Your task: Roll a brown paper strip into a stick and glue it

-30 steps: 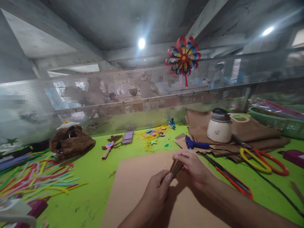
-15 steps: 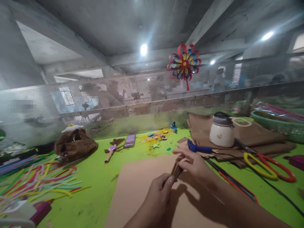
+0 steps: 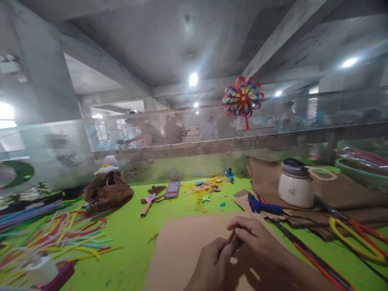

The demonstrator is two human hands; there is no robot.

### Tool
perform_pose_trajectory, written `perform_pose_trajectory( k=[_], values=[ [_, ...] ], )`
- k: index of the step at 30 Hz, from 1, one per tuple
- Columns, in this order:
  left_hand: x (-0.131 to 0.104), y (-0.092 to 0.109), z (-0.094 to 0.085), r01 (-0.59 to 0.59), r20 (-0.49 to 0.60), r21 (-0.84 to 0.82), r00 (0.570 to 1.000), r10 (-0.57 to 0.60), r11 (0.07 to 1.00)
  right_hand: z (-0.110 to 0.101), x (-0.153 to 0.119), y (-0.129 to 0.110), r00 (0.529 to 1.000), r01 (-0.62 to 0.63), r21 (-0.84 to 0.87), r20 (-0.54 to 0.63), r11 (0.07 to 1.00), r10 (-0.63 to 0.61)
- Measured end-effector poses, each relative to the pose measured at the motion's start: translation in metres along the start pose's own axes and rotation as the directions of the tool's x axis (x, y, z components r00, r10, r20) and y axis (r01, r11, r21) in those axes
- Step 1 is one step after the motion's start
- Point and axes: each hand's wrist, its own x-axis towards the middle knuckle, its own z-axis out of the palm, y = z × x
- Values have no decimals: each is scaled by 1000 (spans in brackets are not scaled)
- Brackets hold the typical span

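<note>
Over a sheet of brown paper [image 3: 178,246], my left hand [image 3: 214,258] is closed around a small folded piece of brown paper [image 3: 236,243], pinching its lower end between thumb and fingers. My right hand [image 3: 257,242] curls over the upper end of the same piece, fingers bent and touching it. Most of the folded piece is hidden by my fingers. Just beyond my right hand lies a blue glue gun [image 3: 263,207] with a black cord.
Scissors [image 3: 357,238] and a utility knife [image 3: 312,252] lie right, before a white jar [image 3: 295,186] on stacked brown sheets [image 3: 342,194]. Left are pipe cleaners [image 3: 66,234] and a brown furry bag [image 3: 107,192]. A perforated screen [image 3: 182,157] stands behind; a paper flower [image 3: 243,98] hangs there.
My right hand has lowered, its raised fingers now curled over the folded piece. The camera view has tilted up and turned slightly left.
</note>
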Motion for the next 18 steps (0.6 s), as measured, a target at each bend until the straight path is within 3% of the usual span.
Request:
perform_pose_trajectory(
  k=[11, 18],
  values=[
    [-5, 6, -6, -67, -12, 161, 998, 69, 985, 4, 1, 9, 986, -136, 151, 112, 979, 120],
    [-6, 5, -7, -44, -32, 354, 998, 59, 934, 4, -2, 4, 984, -141, 93, 122, 986, 129]
  ],
)
